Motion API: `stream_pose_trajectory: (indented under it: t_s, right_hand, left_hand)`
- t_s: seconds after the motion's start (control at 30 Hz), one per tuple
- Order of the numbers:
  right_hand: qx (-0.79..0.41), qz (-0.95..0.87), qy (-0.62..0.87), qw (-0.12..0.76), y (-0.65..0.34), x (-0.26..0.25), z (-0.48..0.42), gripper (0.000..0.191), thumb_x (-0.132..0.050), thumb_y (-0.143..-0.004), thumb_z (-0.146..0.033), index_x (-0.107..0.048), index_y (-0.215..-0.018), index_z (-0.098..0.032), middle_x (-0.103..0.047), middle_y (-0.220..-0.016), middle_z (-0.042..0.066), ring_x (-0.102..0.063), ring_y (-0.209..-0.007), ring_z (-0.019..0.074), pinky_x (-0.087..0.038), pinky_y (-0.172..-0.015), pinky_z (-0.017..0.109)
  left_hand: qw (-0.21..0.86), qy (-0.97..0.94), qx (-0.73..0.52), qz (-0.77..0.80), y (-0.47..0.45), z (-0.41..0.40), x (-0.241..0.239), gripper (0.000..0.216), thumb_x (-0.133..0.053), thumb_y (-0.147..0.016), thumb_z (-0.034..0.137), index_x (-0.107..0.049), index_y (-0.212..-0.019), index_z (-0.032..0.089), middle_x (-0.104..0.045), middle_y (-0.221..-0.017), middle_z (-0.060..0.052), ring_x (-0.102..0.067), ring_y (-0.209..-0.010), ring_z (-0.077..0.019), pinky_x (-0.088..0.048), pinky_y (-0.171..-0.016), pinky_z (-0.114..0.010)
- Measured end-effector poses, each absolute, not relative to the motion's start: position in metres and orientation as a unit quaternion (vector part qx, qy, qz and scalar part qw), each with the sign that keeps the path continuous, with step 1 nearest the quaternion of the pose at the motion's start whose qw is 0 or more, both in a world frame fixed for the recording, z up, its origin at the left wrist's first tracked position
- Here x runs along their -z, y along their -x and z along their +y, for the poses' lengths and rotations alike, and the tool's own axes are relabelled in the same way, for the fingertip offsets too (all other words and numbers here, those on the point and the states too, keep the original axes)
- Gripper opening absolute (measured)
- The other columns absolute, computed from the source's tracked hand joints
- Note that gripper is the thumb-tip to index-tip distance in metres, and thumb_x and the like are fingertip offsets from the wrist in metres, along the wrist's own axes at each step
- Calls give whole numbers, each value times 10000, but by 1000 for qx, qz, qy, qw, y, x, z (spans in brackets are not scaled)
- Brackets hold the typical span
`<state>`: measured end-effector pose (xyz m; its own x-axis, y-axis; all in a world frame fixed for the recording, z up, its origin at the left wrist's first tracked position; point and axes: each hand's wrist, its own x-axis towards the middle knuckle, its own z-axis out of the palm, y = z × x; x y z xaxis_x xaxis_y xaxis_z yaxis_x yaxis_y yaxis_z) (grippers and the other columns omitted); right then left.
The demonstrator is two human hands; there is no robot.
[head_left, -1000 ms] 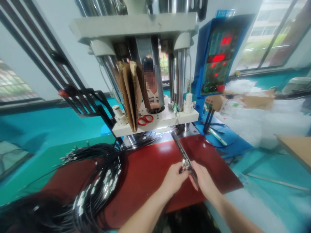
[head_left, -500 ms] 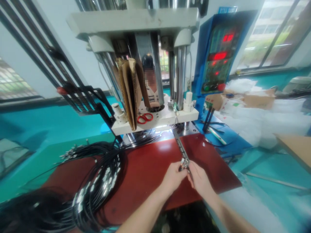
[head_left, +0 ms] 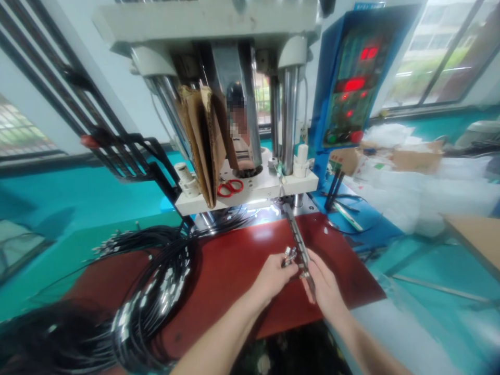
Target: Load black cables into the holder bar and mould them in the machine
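Observation:
My left hand (head_left: 274,275) is closed around a small bunch of cable connectors (head_left: 289,254) whose silvery ends stick up between thumb and fingers. Just to its right, my right hand (head_left: 325,284) grips the near end of a long, narrow slotted metal bar (head_left: 297,235). The bar slants away over the red-brown tabletop (head_left: 230,281), its far end at the lower plate of the press. Small light-coloured bits along the bar's near part are too blurred to name. Both hands are above the table's right half.
A white press (head_left: 250,190) stands ahead, with red-handled scissors (head_left: 230,188) and folded cardboard (head_left: 203,148) on its plate. Coiled black cables (head_left: 167,291) cover the table's left. A blue control box (head_left: 347,88) with red displays stands right, above a blue surface holding tools.
My left hand with the connectors has moved left, away from the bar. The bar has shifted slightly right, still in my right hand. The view has moved a little.

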<state>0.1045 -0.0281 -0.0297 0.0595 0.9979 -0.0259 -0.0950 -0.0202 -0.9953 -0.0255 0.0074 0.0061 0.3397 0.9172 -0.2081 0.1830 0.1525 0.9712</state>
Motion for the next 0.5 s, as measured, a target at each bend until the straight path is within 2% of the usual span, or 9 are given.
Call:
stream_pose_trajectory:
  t_s: [0.13,0.23,0.37,0.5]
  right_hand:
    - [-513,-459,499,526,-105,27,-28,455,-398,-859,-457,-420,-1218,-178,-430,-419,-85,-357,-294,56,-291,-292,147]
    - [-506,-461,504,526,-105,27,-28,455,-406,-854,-459,-435,-1215,-184,-430,-425,-82,-358,-299,53,-293,-298,149]
    - [-504,-459,509,526,-104,26,-28,463,-408,-850,-461,-434,-1224,-188,-424,-426,-83,-358,-297,56,-294,-298,155]
    - [-501,-452,516,527,-103,24,-29,482,-413,-843,-463,-439,-1222,-166,-414,-417,-84,-354,-300,56,-294,-304,158]
  left_hand:
    - [621,-521,-328,486,22,9,-3,79,-513,-636,197,-462,-587,161,-365,-433,78,-280,-416,-54,-248,-456,-195]
    - [614,-525,-364,464,21,11,2,28,-495,-622,165,-511,-608,146,-424,-492,62,-337,-463,-59,-288,-500,-191]
    - [633,-521,-368,438,20,12,6,100,-534,-642,213,-574,-667,124,-515,-595,27,-421,-551,-81,-350,-586,-209]
    - [644,-495,-376,447,19,11,7,124,-567,-642,237,-588,-675,119,-498,-566,31,-403,-524,-76,-353,-571,-212]
